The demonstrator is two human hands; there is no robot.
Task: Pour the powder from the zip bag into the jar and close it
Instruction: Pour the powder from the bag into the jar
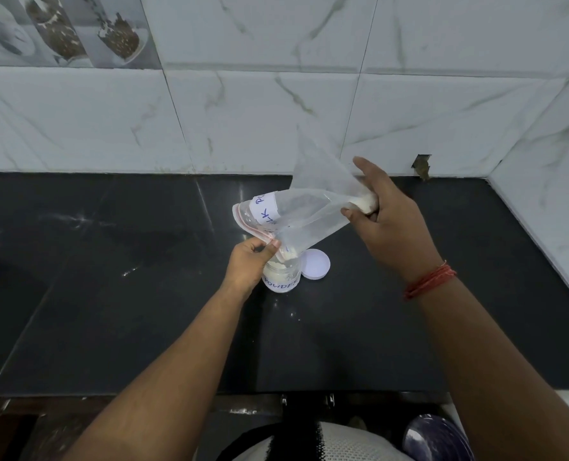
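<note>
A clear zip bag (304, 207) with a white handwritten label is held tilted over a small clear jar (281, 277) on the black counter. The jar carries a label reading POWDER and holds white powder. My left hand (248, 261) pinches the bag's pink zip edge just above the jar's mouth, where a corner of the bag with powder dips in. My right hand (386, 211) grips the bag's raised far end, with a lump of white powder bunched under its fingers. The jar's white lid (315, 263) lies flat on the counter right behind the jar.
The black stone counter (143, 261) meets a white marble-tiled wall behind and on the right. A few white powder specks lie in front of the jar. A small hole in the wall (421, 165) sits at the counter's back edge. A dark round object (437, 437) is below the counter's front.
</note>
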